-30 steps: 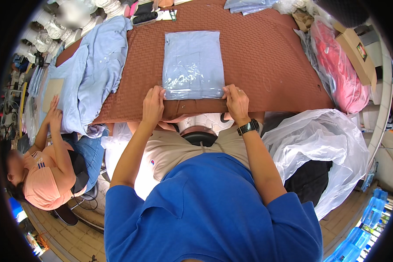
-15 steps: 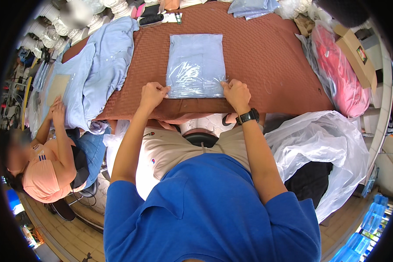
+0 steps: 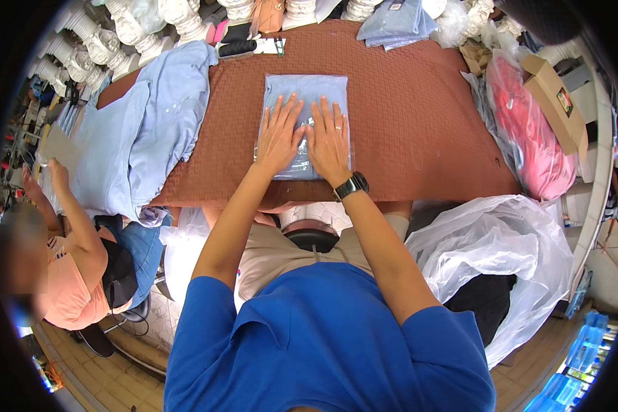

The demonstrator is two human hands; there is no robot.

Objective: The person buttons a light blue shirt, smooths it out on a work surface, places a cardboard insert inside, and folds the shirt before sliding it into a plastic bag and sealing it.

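Both hands flat, fingers [image 3: 290, 110] spread atop bagged blue shirt [image 3: 307, 93], touching.

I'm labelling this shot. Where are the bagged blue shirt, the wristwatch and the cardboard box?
bagged blue shirt [image 3: 307, 88]: head view, upper part above the fingers.
wristwatch [image 3: 351, 186]: head view, its dark face.
cardboard box [image 3: 551, 93]: head view, its top panel.

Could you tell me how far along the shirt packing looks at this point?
Done: the folded light-blue shirt in its clear bag lies flat on the brown mat. In hand: left hand and right hand press down on it. Left: loose blue shirts lie unbagged on the mat's left.
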